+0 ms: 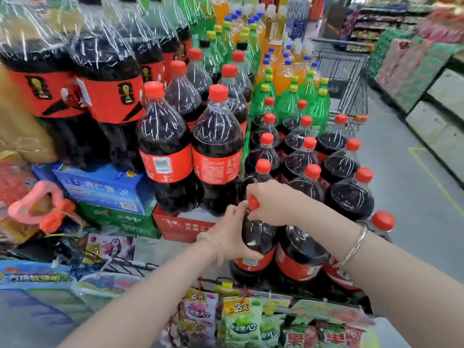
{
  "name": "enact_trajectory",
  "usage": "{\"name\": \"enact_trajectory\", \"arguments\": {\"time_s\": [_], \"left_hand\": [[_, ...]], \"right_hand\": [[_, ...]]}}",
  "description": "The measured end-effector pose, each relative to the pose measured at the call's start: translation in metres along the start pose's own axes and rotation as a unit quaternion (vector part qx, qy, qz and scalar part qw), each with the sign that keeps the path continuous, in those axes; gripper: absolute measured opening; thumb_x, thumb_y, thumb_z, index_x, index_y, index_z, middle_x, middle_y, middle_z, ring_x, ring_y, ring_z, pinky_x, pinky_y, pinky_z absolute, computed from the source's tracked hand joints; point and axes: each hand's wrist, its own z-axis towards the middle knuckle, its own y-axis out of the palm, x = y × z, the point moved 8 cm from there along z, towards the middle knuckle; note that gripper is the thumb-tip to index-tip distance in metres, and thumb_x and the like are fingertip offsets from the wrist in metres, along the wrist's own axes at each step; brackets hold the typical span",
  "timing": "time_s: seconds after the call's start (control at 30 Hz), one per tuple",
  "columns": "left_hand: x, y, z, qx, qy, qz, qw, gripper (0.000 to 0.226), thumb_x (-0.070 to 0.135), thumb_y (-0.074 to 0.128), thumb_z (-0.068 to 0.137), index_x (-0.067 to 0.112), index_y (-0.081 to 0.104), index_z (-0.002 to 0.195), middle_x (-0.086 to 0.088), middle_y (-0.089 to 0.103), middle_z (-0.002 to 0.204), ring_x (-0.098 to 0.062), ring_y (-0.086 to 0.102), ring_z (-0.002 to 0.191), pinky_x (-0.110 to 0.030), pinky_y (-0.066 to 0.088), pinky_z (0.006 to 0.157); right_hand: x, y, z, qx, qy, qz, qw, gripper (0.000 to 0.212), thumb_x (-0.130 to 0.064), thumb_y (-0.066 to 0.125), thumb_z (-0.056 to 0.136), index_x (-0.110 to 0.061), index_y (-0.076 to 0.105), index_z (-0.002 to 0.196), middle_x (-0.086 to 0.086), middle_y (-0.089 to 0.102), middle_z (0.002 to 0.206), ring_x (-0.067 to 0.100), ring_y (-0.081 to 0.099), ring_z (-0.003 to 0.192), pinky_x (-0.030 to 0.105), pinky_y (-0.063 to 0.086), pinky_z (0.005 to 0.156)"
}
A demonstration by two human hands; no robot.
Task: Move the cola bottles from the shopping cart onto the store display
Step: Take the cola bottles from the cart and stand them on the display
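A supermarket aisle. At lower centre, the right hand [270, 203] curls round the cap and the left hand [232, 237] cups the shoulder of a cola bottle [256, 238], likely heavy and slick. Above, the store display [190, 136].

Bright, even store light glints off the shrink-wrap [75, 33]; edges bend and blur, centre sharper.

Two bare forearms, no sleeves anywhere in view. On the left wrist — a pale, chunky bangle [210, 241], cream-toned and smooth. On the right wrist — a thin silver bracelet [353, 248], a plain metal loop hanging loose. Left hand [234, 234] and right hand [272, 203] both ungloved, without rings.
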Motion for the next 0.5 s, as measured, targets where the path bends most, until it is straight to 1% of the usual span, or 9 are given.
{"name": "enact_trajectory", "arguments": {"time_s": [0.1, 0.17, 0.23, 0.3, 0.37, 0.43, 0.5], "left_hand": [[0.0037, 0.0016, 0.0037, -0.012, 0.004, -0.007, 1.0, 0.107, 0.039, 0.084, 0.058, 0.026, 0.017, 0.14, 0.0, 0.034, 0.119, -0.021, 0.047, 0.112, -0.041, 0.045, 0.097], [0.0021, 0.0007, 0.0037, -0.012, 0.006, -0.014, 1.0, 0.109, 0.037, 0.085, 0.059, 0.025, 0.015, 0.142, -0.001, 0.033, 0.124, -0.02, 0.044, 0.117, -0.04, 0.043, 0.1], [0.0005, -0.0006, 0.0038, -0.015, 0.004, -0.02, 1.0, 0.11, 0.036, 0.085, 0.06, 0.025, 0.013, 0.143, 0.0, 0.032, 0.127, -0.018, 0.042, 0.12, -0.035, 0.042, 0.1], [-0.0009, -0.0023, 0.0037, -0.018, 0.003, -0.024, 1.0, 0.11, 0.034, 0.085, 0.061, 0.026, 0.012, 0.143, 0.002, 0.032, 0.128, -0.016, 0.041, 0.121, -0.028, 0.04, 0.095], [-0.0014, -0.0043, 0.004, -0.021, 0.002, -0.028, 0.999, 0.111, 0.033, 0.086, 0.061, 0.027, 0.011, 0.143, 0.003, 0.032, 0.13, -0.013, 0.039, 0.121, -0.023, 0.037, 0.092], [-0.0008, -0.0059, 0.0046, -0.03, 0.001, -0.031, 0.999, 0.114, 0.031, 0.086, 0.062, 0.026, 0.009, 0.145, 0.003, 0.031, 0.133, -0.01, 0.035, 0.123, -0.02, 0.033, 0.093], [-0.0008, -0.0072, 0.0052, -0.033, 0.0, -0.036, 0.999, 0.114, 0.029, 0.086, 0.062, 0.025, 0.009, 0.145, 0.001, 0.032, 0.137, -0.012, 0.034, 0.127, -0.019, 0.03, 0.095]], "right_hand": [[0.0082, 0.0014, -0.0008, 0.004, 0.007, 0.016, 1.0, 0.026, -0.026, 0.059, 0.086, -0.012, 0.053, 0.107, 0.011, 0.058, 0.113, 0.031, 0.053, 0.106, 0.033, 0.04, 0.075], [0.0085, 0.0018, -0.0002, 0.006, 0.009, 0.027, 1.0, 0.026, -0.027, 0.06, 0.085, -0.014, 0.053, 0.106, 0.011, 0.057, 0.111, 0.033, 0.055, 0.101, 0.035, 0.042, 0.074], [0.0077, 0.0013, -0.0001, 0.005, 0.009, 0.026, 1.0, 0.028, -0.028, 0.059, 0.087, -0.013, 0.053, 0.109, 0.011, 0.055, 0.112, 0.032, 0.054, 0.096, 0.033, 0.041, 0.072], [0.0063, 0.0011, 0.0005, 0.003, 0.004, 0.022, 1.0, 0.031, -0.029, 0.058, 0.089, -0.011, 0.051, 0.113, 0.013, 0.053, 0.113, 0.033, 0.055, 0.101, 0.033, 0.039, 0.073], [0.0055, 0.0011, 0.0023, 0.006, 0.002, 0.018, 1.0, 0.032, -0.029, 0.056, 0.09, -0.009, 0.051, 0.114, 0.014, 0.054, 0.113, 0.034, 0.056, 0.103, 0.034, 0.039, 0.073], [0.0048, 0.0019, 0.0052, 0.007, 0.002, 0.007, 1.0, 0.034, -0.031, 0.055, 0.092, -0.008, 0.051, 0.115, 0.014, 0.056, 0.113, 0.033, 0.057, 0.101, 0.034, 0.04, 0.072], [0.0042, 0.0036, 0.0085, 0.01, 0.003, 0.002, 1.0, 0.034, -0.033, 0.054, 0.092, -0.007, 0.051, 0.114, 0.015, 0.056, 0.112, 0.035, 0.057, 0.102, 0.036, 0.041, 0.073]]}}
